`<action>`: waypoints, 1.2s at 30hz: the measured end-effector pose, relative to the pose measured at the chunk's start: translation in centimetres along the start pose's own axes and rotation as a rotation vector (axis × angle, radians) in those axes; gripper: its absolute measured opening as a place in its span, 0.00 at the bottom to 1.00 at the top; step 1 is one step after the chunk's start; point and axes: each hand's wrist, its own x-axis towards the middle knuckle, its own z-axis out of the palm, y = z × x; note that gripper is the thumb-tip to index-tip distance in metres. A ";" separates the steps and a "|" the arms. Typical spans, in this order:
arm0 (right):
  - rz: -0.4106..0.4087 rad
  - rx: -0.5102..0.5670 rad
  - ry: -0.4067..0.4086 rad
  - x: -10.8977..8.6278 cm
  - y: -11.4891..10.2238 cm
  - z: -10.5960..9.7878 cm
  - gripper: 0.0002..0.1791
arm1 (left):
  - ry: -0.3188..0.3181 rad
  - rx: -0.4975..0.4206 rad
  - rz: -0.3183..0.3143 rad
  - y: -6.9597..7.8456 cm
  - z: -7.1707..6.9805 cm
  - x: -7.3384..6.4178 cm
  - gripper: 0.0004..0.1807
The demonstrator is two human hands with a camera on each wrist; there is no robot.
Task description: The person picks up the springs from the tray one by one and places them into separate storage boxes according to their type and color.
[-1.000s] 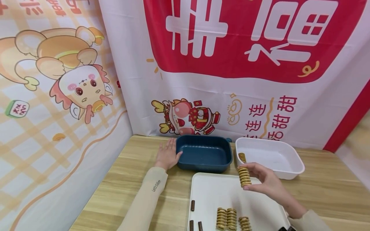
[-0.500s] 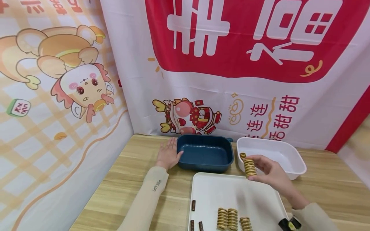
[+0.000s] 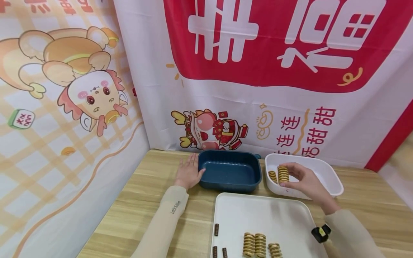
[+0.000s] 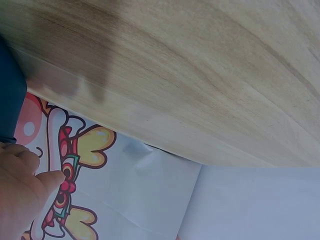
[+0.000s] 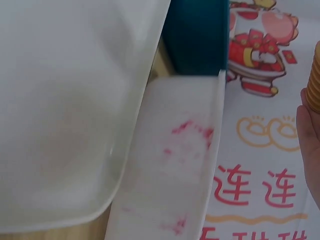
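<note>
My right hand (image 3: pixel 304 179) pinches a stack of round golden-brown biscuits (image 3: pixel 283 174) between thumb and fingers, over the left part of a white bin (image 3: pixel 338 184). Beside it, another biscuit stack (image 3: pixel 272 176) stands inside that bin. In the right wrist view, part of the held stack (image 5: pixel 314 85) shows at the right edge. My left hand (image 3: pixel 188 172) lies against the left side of a dark blue bin (image 3: pixel 229 186), fingers extended, thumb at the rim. Only part of the left hand (image 4: pixel 22 192) shows in the left wrist view.
A cream tray (image 3: pixel 248 211) lies in front of the bins. On it stand several biscuit stacks (image 3: pixel 254 245) and small dark brown ribbed sticks (image 3: pixel 216 229). Behind the wooden table (image 3: pixel 135 195) hangs a printed cloth (image 3: pixel 155 107).
My right hand has carried the biscuit stack from above the tray's back edge, rightward and away, to the white bin. The left hand stays beside the blue bin.
</note>
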 end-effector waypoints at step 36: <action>0.099 -0.374 -0.126 4.9 8.1 0.0 0.30 | 0.032 0.006 0.012 0.0 0.3 0.2 0.38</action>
